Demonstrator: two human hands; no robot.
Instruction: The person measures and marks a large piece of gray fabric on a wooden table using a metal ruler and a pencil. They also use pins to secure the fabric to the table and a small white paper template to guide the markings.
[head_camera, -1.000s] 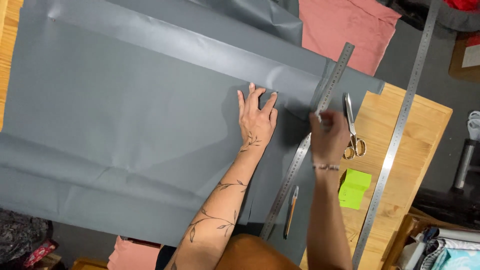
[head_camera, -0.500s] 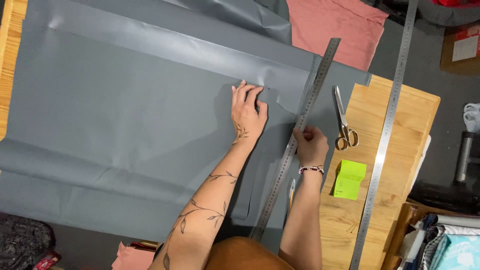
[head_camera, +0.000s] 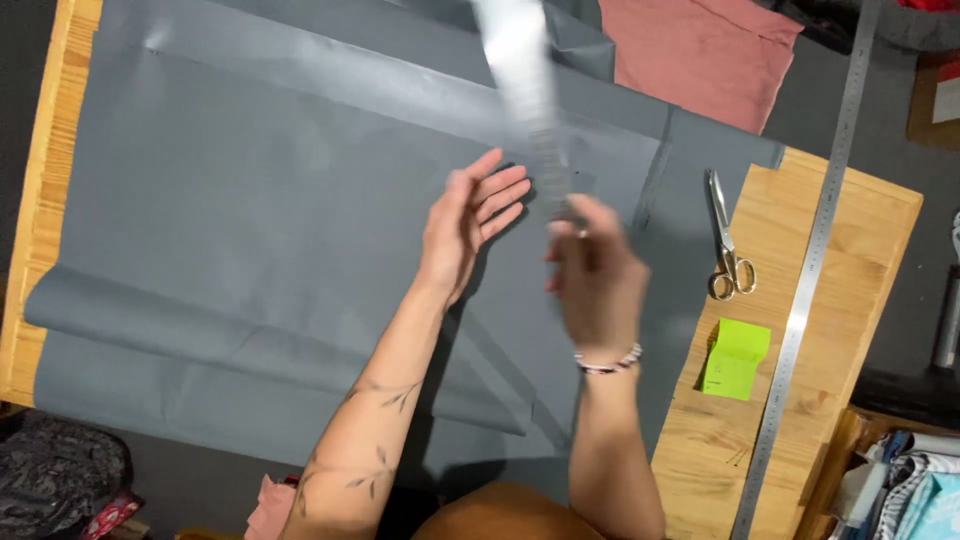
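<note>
A large grey fabric sheet covers most of the wooden table. My right hand is raised above the fabric and grips the lower end of a metal ruler, which is blurred with motion and points away from me. My left hand hovers just left of it, open, fingers spread, lifted off the cloth. A folded edge of the fabric runs below both forearms.
Scissors lie on the bare wood to the right, with a green sticky-note pad below them. A second long metal ruler lies along the table's right side. Pink cloth sits at the far edge. Bundled fabrics fill the lower right corner.
My right hand has picked the ruler up off the fabric and swung it upward. My left hand has lifted from the cloth and opened.
</note>
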